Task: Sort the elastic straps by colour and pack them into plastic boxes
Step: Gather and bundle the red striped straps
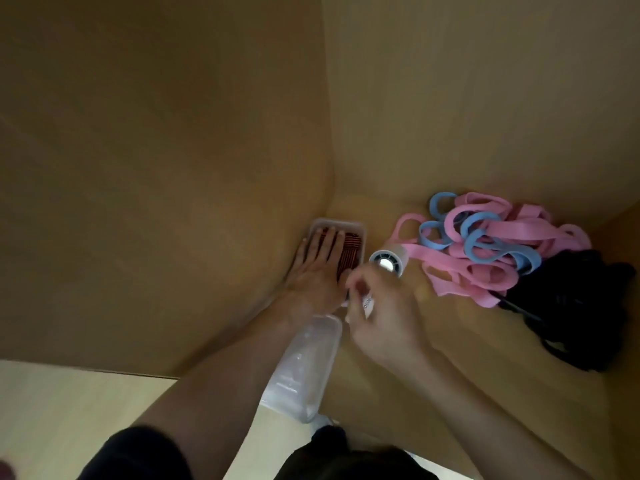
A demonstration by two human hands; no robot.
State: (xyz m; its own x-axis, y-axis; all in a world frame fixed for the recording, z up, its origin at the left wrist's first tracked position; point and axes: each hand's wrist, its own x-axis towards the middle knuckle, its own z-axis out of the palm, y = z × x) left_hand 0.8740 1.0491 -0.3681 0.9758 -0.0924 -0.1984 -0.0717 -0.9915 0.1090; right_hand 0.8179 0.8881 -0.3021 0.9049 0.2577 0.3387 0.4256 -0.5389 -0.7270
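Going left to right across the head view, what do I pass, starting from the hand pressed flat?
Left hand, flat on the striped straps → white cylinder → pink and blue straps → black straps.

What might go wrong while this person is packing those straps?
The striped straps look pressed down by the left hand in the plastic box; they may spring out when released. The pink, blue and black pile is tangled, so colours might get mixed. The clear box by the forearm could get knocked.
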